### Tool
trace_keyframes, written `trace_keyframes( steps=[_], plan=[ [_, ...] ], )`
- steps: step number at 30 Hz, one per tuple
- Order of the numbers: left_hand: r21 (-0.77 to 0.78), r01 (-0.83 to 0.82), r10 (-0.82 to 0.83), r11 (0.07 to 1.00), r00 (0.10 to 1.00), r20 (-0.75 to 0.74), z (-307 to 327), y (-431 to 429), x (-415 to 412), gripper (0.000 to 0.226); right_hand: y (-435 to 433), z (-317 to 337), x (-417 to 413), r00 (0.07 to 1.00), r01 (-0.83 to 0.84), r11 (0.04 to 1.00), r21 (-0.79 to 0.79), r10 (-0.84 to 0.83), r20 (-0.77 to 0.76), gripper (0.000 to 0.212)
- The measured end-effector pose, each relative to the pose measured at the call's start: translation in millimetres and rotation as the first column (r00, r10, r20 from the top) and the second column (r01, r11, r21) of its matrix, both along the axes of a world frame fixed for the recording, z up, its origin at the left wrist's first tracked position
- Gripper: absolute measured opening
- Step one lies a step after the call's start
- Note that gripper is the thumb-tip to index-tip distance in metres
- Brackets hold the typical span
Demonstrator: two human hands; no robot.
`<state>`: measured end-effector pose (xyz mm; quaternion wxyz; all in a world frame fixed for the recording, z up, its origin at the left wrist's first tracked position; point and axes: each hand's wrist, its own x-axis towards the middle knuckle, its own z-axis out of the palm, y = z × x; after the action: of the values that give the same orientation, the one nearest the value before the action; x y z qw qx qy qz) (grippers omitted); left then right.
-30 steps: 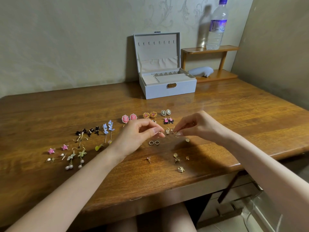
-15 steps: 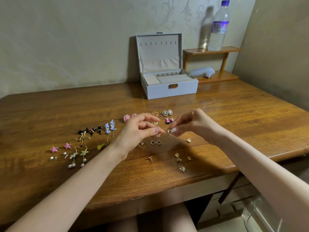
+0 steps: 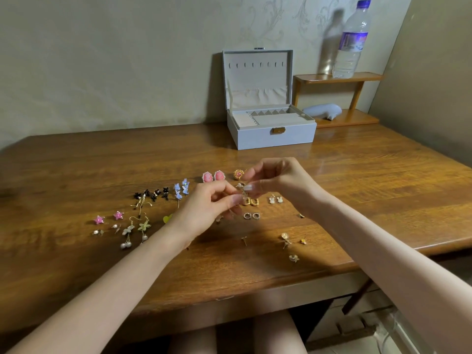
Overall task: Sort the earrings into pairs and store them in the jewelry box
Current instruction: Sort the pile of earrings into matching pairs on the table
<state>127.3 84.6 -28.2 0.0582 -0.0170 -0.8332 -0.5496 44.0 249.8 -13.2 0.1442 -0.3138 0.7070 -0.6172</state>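
Many earrings lie in pairs on the wooden table (image 3: pixel 357 190): pink stars (image 3: pixel 99 219), black cats (image 3: pixel 155 194), blue flowers (image 3: pixel 181 189), pink ovals (image 3: pixel 213 176), gold hoops (image 3: pixel 251 202), white rabbits (image 3: pixel 275 199), small rings (image 3: pixel 251 215). My left hand (image 3: pixel 204 210) and my right hand (image 3: pixel 275 180) meet above the table's middle, both pinching one small pale gold earring (image 3: pixel 241 187) between fingertips. The grey jewelry box (image 3: pixel 274 135) stands open at the back.
A small wooden shelf (image 3: pixel 339 77) at the back right carries a water bottle (image 3: pixel 351 42) and a grey object (image 3: pixel 323 111) below. Loose gold studs (image 3: pixel 286 240) lie near the table's front edge. Walls close the back and right.
Both hands rose from the table and moved slightly toward the back, lifting the small earring. The gold hoops and white rabbits are now uncovered.
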Motion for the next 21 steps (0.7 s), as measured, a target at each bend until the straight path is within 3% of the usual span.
trace_keyframes(
  steps=[6,12,21],
  plan=[
    [0.118,0.004,-0.005,0.993,1.000,0.008,3.7,-9.4,9.0,0.015,-18.2,1.1,0.9,0.997,-0.012,0.998,-0.056,0.016,0.074,0.016],
    [0.197,-0.059,0.064,0.979,0.998,-0.018,0.9,-18.9,13.0,0.015,-32.2,2.6,6.5,0.999,-0.038,0.999,-0.030,0.039,0.037,0.020],
    [0.121,-0.019,0.021,0.992,1.000,-0.011,4.2,-37.6,27.3,0.016,-51.2,7.4,13.1,0.992,-0.086,0.996,0.031,0.088,-0.087,0.015]
  ],
)
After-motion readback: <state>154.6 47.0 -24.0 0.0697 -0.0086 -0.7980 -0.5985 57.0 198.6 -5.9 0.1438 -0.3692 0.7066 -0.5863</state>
